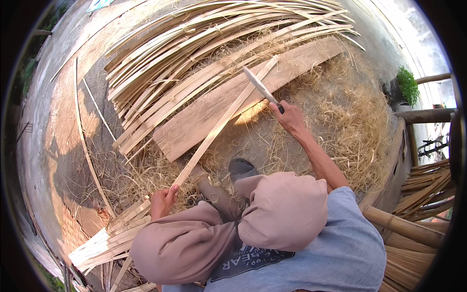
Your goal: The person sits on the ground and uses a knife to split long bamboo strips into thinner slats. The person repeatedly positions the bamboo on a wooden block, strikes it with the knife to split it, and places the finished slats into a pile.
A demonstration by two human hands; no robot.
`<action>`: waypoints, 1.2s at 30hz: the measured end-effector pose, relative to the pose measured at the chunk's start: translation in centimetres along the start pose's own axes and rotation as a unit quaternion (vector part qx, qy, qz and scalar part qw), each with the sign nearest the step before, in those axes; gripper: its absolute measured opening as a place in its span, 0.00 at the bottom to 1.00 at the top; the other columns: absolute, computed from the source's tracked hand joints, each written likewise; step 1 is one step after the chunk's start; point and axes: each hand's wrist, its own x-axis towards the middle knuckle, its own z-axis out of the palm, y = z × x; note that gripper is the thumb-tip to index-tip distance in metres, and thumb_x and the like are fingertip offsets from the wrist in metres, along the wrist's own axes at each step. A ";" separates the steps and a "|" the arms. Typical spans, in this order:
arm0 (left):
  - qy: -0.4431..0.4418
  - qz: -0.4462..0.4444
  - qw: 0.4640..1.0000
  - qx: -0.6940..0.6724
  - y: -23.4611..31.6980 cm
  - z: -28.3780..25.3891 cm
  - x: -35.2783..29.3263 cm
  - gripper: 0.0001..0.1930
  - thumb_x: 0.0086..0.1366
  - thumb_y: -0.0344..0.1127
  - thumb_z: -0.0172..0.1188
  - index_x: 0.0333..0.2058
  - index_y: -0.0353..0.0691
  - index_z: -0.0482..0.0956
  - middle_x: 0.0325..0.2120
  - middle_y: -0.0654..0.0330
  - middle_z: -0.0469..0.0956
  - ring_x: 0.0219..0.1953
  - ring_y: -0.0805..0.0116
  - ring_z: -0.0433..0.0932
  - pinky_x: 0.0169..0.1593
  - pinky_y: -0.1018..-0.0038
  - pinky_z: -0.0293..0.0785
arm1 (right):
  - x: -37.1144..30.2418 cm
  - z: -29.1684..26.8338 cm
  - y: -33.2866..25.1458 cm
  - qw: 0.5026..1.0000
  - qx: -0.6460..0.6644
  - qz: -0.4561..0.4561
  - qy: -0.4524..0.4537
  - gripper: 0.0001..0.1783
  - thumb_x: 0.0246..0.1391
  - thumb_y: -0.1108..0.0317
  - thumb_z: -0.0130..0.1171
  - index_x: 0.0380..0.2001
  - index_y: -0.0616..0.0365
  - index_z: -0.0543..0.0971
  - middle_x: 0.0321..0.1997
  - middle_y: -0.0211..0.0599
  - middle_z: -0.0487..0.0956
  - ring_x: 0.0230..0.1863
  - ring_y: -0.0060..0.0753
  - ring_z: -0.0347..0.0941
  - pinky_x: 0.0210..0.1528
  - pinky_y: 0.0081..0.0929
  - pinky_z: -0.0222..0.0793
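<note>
A long pale bamboo strip [223, 125] runs slantwise from my left knee up to the far end of a wide wooden plank [194, 129]. My left hand [164, 200] is closed round the strip's near end, beside my left knee. In my right hand [290, 118] is a knife [260, 86], gripped by its dark handle. Its blade points up and to the left, over the strip close to the far end. Whether the blade touches the strip I cannot tell. The plank lies on the ground beneath both.
Many split bamboo strips [165, 63] are piled beyond the plank. Curly shavings [350, 141] cover the ground to the right. More strips [114, 241] lie beside my left knee. A bamboo pole [404, 226] and a green plant [407, 86] stand at the right.
</note>
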 end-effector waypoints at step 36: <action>-0.095 -0.006 0.990 -0.099 -2.2 0.4 0.6 0.33 0.71 0.61 0.59 0.16 0.39 0.77 0.11 0.69 0.67 0.16 0.78 0.62 0.22 0.72 0.55 | 5.3 -3.1 6.4 0.982 -0.103 0.094 0.125 0.42 0.66 0.31 0.46 0.28 0.67 0.78 0.32 0.63 0.81 0.41 0.65 0.81 0.46 0.54 0.73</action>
